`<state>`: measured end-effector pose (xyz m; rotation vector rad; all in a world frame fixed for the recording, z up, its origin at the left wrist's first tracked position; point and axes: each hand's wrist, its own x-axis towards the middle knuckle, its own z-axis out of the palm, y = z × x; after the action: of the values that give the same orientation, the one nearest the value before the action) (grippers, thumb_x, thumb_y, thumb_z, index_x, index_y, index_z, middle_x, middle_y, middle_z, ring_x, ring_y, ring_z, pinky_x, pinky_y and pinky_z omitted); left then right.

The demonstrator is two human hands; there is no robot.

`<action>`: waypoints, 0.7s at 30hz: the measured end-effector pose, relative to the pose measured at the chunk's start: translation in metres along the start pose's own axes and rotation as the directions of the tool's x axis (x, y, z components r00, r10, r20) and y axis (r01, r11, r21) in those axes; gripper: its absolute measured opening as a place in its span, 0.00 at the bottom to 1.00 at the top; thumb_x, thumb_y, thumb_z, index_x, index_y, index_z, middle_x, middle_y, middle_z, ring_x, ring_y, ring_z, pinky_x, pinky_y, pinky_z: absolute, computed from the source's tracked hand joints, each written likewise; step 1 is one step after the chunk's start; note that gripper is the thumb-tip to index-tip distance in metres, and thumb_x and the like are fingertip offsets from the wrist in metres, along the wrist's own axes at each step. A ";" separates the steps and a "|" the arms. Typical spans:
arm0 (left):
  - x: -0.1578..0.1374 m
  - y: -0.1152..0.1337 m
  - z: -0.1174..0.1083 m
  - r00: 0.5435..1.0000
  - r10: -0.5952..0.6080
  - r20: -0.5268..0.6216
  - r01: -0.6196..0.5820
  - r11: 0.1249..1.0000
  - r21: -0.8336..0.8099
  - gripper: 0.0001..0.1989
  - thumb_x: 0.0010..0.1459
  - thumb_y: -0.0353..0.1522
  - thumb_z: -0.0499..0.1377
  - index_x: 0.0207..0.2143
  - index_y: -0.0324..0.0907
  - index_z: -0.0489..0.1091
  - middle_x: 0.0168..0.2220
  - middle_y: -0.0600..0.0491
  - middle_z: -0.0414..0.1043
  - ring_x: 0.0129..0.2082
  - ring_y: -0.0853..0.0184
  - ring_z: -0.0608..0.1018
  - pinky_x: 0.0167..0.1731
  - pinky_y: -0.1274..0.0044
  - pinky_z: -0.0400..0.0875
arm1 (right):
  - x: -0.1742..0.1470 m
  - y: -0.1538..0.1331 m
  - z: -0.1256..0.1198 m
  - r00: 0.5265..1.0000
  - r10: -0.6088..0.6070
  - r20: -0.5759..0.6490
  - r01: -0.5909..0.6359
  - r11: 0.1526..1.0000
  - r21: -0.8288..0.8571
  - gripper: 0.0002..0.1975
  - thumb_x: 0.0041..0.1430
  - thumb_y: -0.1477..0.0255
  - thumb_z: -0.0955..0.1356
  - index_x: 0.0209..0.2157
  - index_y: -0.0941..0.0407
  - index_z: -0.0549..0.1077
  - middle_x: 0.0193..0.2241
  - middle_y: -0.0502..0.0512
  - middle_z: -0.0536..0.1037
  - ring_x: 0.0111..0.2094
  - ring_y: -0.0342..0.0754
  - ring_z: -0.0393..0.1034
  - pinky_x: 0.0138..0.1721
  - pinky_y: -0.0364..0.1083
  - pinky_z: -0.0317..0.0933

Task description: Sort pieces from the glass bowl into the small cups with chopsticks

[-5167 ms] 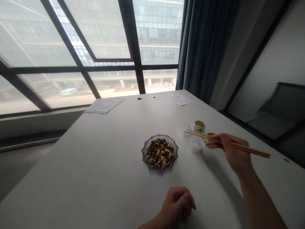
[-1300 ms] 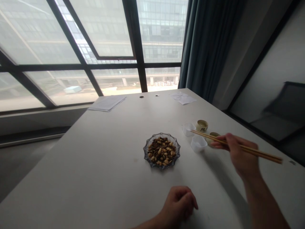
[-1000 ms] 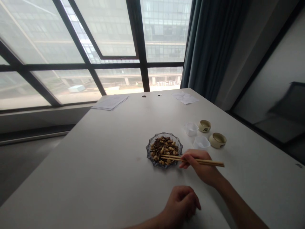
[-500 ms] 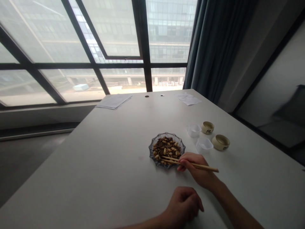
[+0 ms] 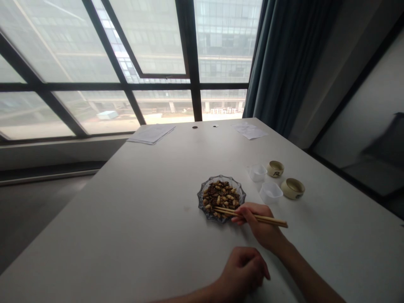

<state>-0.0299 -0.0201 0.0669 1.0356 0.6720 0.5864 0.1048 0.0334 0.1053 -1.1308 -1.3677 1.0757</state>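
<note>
A pair of wooden chopsticks (image 5: 263, 218) is held in my right hand (image 5: 257, 221). Their tips reach in among the peanuts and dark seeds (image 5: 221, 197) heaped in a scalloped glass dish (image 5: 202, 184), at its near side. Whether the tips pinch a piece is too small to make out. My left hand (image 5: 243, 269) rests on the table nearer to me, fingers curled in loosely, with nothing visible in it.
Right of the dish stand two clear plastic tubs (image 5: 271, 192) and two small beige cups (image 5: 293, 188) on the white table (image 5: 142, 202). Paper sheets (image 5: 151, 134) lie at the far left corner, and another sheet (image 5: 251, 130) at the far right. Windows and a dark curtain rise behind.
The chopsticks have drawn closer together, their tips now nearly side by side. My right hand has shifted very slightly; my left hand is still.
</note>
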 end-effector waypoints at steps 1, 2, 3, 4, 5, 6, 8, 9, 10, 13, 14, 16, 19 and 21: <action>0.000 0.000 0.000 1.000 -0.003 -0.001 0.003 1.000 0.001 0.17 0.54 0.44 0.59 0.21 0.40 0.69 0.13 0.59 0.59 0.13 0.74 0.58 0.17 0.79 0.50 | 0.000 -0.002 0.000 1.000 0.016 -0.013 -0.016 1.000 0.016 0.21 0.68 0.55 0.69 0.35 0.58 0.82 0.31 0.60 0.85 0.33 0.55 0.84 0.33 0.48 0.78; 0.000 0.000 0.000 1.000 -0.005 -0.002 0.005 1.000 0.001 0.17 0.54 0.44 0.59 0.22 0.40 0.70 0.13 0.59 0.59 0.13 0.74 0.58 0.17 0.79 0.50 | -0.001 -0.005 0.000 0.999 0.030 -0.026 -0.029 0.999 0.030 0.21 0.68 0.54 0.69 0.35 0.59 0.82 0.31 0.60 0.86 0.32 0.55 0.84 0.33 0.49 0.78; 0.000 0.000 0.000 1.000 -0.007 -0.004 0.007 1.000 0.001 0.17 0.54 0.44 0.59 0.22 0.40 0.70 0.13 0.59 0.59 0.14 0.74 0.58 0.17 0.79 0.50 | -0.001 -0.008 -0.001 0.998 0.040 -0.043 -0.038 0.998 0.046 0.22 0.67 0.53 0.69 0.35 0.59 0.82 0.30 0.61 0.86 0.32 0.56 0.84 0.33 0.49 0.79; 0.000 0.000 0.000 1.000 -0.009 -0.006 0.009 1.000 0.000 0.18 0.54 0.44 0.59 0.22 0.40 0.70 0.13 0.59 0.59 0.14 0.75 0.58 0.17 0.80 0.50 | -0.001 -0.011 -0.002 0.997 0.048 -0.061 -0.044 0.997 0.062 0.22 0.67 0.53 0.70 0.34 0.59 0.82 0.29 0.61 0.86 0.32 0.56 0.84 0.34 0.49 0.79; 0.000 0.000 0.000 1.000 -0.011 -0.007 0.011 1.000 -0.001 0.18 0.54 0.45 0.59 0.21 0.40 0.70 0.13 0.59 0.59 0.14 0.75 0.58 0.17 0.80 0.49 | -0.001 -0.014 -0.003 0.995 0.052 -0.080 -0.046 0.996 0.075 0.23 0.66 0.52 0.70 0.34 0.59 0.82 0.29 0.62 0.86 0.31 0.56 0.84 0.34 0.49 0.79; 0.000 0.001 0.000 1.000 -0.011 -0.006 0.011 1.000 -0.001 0.19 0.54 0.46 0.60 0.21 0.40 0.70 0.13 0.59 0.59 0.13 0.75 0.58 0.17 0.80 0.49 | -0.001 -0.016 -0.005 0.994 0.049 -0.097 -0.041 0.996 0.084 0.23 0.65 0.52 0.70 0.34 0.59 0.82 0.29 0.62 0.86 0.31 0.56 0.84 0.34 0.49 0.80; 0.000 0.001 0.000 1.000 -0.011 -0.005 0.011 1.000 -0.001 0.21 0.54 0.48 0.60 0.22 0.40 0.70 0.14 0.59 0.59 0.13 0.75 0.58 0.16 0.79 0.49 | 0.000 -0.022 -0.009 0.992 0.031 -0.123 -0.021 0.996 0.085 0.23 0.63 0.51 0.71 0.33 0.59 0.83 0.28 0.62 0.86 0.30 0.56 0.84 0.33 0.49 0.80; 0.000 0.001 0.000 1.000 -0.010 -0.004 0.010 1.000 0.000 0.21 0.54 0.49 0.60 0.22 0.40 0.70 0.13 0.59 0.59 0.13 0.75 0.58 0.16 0.79 0.49 | 0.000 -0.024 -0.011 0.991 0.019 -0.134 -0.008 0.997 0.080 0.24 0.63 0.50 0.72 0.33 0.59 0.83 0.28 0.62 0.86 0.29 0.56 0.84 0.32 0.49 0.80; -0.001 0.001 0.000 1.000 -0.008 -0.005 0.008 1.000 0.002 0.22 0.54 0.49 0.60 0.22 0.40 0.70 0.13 0.59 0.59 0.13 0.75 0.58 0.17 0.79 0.49 | 0.000 -0.027 -0.014 0.989 0.006 -0.151 0.005 0.997 0.076 0.24 0.62 0.50 0.72 0.32 0.59 0.83 0.28 0.62 0.86 0.29 0.56 0.84 0.31 0.49 0.80; 0.000 0.002 0.000 1.000 -0.002 -0.006 0.002 1.000 0.005 0.22 0.54 0.49 0.60 0.22 0.40 0.70 0.13 0.59 0.59 0.13 0.75 0.57 0.17 0.79 0.50 | 0.000 -0.036 -0.029 0.963 -0.042 -0.266 0.059 0.997 0.058 0.23 0.61 0.51 0.73 0.33 0.59 0.83 0.28 0.62 0.86 0.28 0.56 0.84 0.30 0.48 0.81; 0.000 0.002 0.000 1.000 -0.002 -0.004 0.002 1.000 0.007 0.22 0.54 0.49 0.60 0.22 0.40 0.70 0.13 0.59 0.59 0.13 0.74 0.57 0.17 0.79 0.50 | -0.001 -0.039 -0.037 0.946 -0.060 -0.318 0.077 0.996 0.042 0.23 0.61 0.51 0.74 0.33 0.59 0.83 0.27 0.61 0.86 0.27 0.56 0.84 0.30 0.48 0.81; 0.000 0.002 0.000 1.000 -0.003 -0.002 0.003 1.000 0.009 0.22 0.53 0.50 0.61 0.22 0.40 0.70 0.13 0.59 0.59 0.13 0.74 0.57 0.17 0.79 0.49 | -0.001 -0.046 -0.057 0.897 -0.095 -0.431 0.104 0.995 -0.004 0.23 0.61 0.52 0.74 0.33 0.60 0.83 0.26 0.62 0.85 0.27 0.55 0.84 0.30 0.46 0.81; 0.001 0.002 0.000 1.000 -0.004 -0.011 0.004 1.000 0.008 0.22 0.53 0.50 0.61 0.21 0.40 0.70 0.13 0.60 0.57 0.13 0.74 0.57 0.17 0.79 0.48 | -0.003 -0.053 -0.095 0.790 -0.099 -0.605 0.112 0.994 -0.017 0.22 0.59 0.54 0.76 0.32 0.62 0.83 0.27 0.62 0.85 0.26 0.53 0.84 0.31 0.44 0.81; 0.000 0.002 -0.001 1.000 -0.006 -0.013 0.006 1.000 0.007 0.21 0.53 0.49 0.60 0.22 0.40 0.70 0.13 0.60 0.57 0.14 0.74 0.57 0.17 0.79 0.49 | -0.004 -0.054 -0.121 0.701 -0.067 -0.710 0.108 0.994 0.013 0.21 0.58 0.56 0.77 0.31 0.62 0.82 0.25 0.61 0.84 0.25 0.51 0.83 0.31 0.42 0.80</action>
<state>-0.0305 -0.0188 0.0680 1.0365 0.6890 0.5868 0.2210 0.0238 0.1682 -1.2454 -0.7481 0.4922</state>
